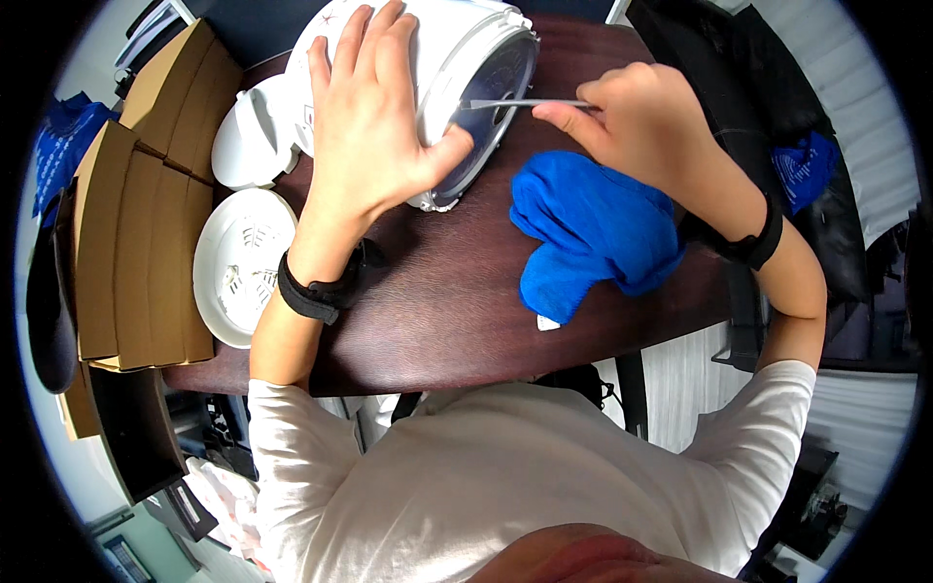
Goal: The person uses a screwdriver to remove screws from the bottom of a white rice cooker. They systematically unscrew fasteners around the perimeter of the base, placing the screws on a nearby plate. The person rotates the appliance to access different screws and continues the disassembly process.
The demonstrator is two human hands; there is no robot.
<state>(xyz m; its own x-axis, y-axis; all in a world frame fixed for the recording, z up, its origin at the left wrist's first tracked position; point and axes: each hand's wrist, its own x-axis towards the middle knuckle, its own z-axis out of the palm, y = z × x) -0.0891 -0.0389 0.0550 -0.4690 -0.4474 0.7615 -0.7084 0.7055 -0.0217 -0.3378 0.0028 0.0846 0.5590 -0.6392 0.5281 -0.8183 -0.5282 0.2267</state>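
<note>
My left hand point(374, 121) lies with its fingers spread on a rounded white appliance housing point(442, 44), which rests tilted on the table. The thumb reaches over the rim of its round, dark open-looking end point(505, 73). In my closed right hand point(646, 112) is a flat-bladed screwdriver point(530, 102). Its metal shaft points left and its tip is at the dark end near the rim; whether it touches cannot be made out. The handle is hidden in my fist. Below my right hand a crumpled blue cloth point(593, 228) lies on the table.
Left of my forearm stands a shallow white dish point(206, 277) with small metal pieces inside. Behind it lies a white plastic part point(248, 146). Brown cardboard boxes point(146, 262) line the left table edge. A black bag point(777, 126) is at the right. The dark wooden table point(437, 321) curves toward me.
</note>
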